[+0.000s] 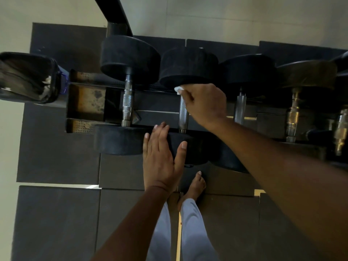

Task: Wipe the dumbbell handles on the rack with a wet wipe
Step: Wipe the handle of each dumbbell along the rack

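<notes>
Your right hand (204,102) grips the wet wipe (178,90) at the top end of the second dumbbell handle (183,114), mid-frame; the handle runs straight down-frame toward your flat, open left hand (160,157).

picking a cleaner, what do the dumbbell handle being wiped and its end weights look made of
Handle: looks like bare steel, silvery with a cross-hatched texture. End weights: probably rubber, matte black and dull, no shine. The wipe in the right hand is white, likely soft fabric.
</notes>
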A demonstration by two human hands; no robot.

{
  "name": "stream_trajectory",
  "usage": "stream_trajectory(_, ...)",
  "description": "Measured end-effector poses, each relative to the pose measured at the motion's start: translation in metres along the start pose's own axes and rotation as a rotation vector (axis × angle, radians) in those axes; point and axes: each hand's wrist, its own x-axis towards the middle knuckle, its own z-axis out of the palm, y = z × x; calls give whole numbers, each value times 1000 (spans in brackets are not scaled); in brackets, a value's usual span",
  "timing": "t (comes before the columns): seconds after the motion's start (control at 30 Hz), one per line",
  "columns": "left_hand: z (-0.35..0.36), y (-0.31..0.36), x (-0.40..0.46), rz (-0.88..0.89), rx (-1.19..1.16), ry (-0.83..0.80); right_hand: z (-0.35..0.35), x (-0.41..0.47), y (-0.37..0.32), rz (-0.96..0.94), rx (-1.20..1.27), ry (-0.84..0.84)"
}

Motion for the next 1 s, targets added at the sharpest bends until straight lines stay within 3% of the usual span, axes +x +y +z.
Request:
stream_trajectory(0.1,1,0,0,-5,5,0,9,-13,12,225,295,56)
stream_trajectory(0.27,1,0,0,-1,6,-6,34,-9,5,863,966,42)
stream_trajectory(0.37,1,1,0,-3,9,-2,32,4,3,1097,1300,-8)
stream_trajectory(0.47,1,1,1,0,27,9,35,11,7,1162,1356,-154)
stream_trajectory(0.63,2,1,0,4,22,14,29,13,17,1203,1404,-251)
stream_trajectory(1.0,3,2,0,13,17,34,23,2,34,1009,1042,-450)
